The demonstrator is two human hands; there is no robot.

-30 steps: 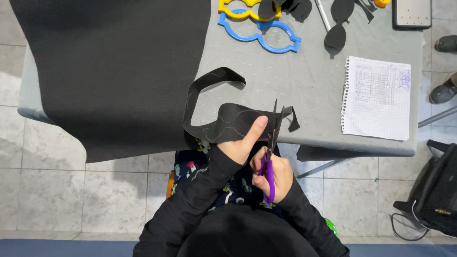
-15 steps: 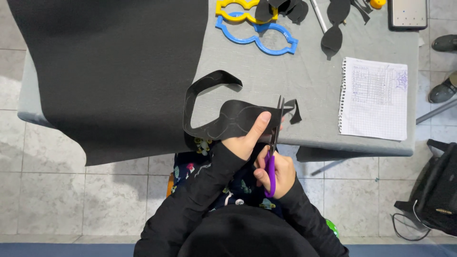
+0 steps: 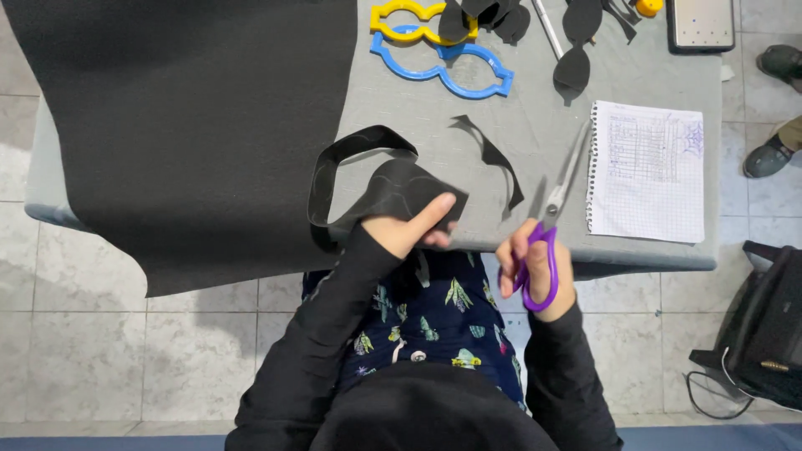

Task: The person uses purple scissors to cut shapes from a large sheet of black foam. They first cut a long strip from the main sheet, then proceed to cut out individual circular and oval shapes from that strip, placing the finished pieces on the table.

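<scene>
Beyond your fingers lies one grey table (image 3: 535,125). To the far left of your left fingers, one large black felt sheet (image 3: 184,125) drapes over the table's near edge; most of it appears uncut.

Your left hand (image 3: 409,230) is clenched on one black felt cut piece (image 3: 393,188), thumb on top, holding it at the table's near edge. A looped strip of the same piece curls away to the left of those fingers. The outline on this piece appears partly cut; judge the trimming as unfinished.

Just beyond and between your two hands, one thin curved black offcut (image 3: 493,159) lies loose on the table, apart from the held piece.

Your right hand (image 3: 535,267) grips one pair of purple-handled scissors (image 3: 547,230), fingers through the loops, blades pointing away from you and clear of the felt. Whether the blades are fully closed cannot be told.

To the right of your right fingers lies one spiral notepad (image 3: 647,171) of squared paper.

Far beyond your fingers, count two plastic templates: one blue (image 3: 443,71) and one yellow (image 3: 409,21), overlapping. Near them lie several finished black cut shapes (image 3: 576,67); an exact count cannot be made. One dark tablet-like device (image 3: 702,23) sits at the far right corner.
</scene>
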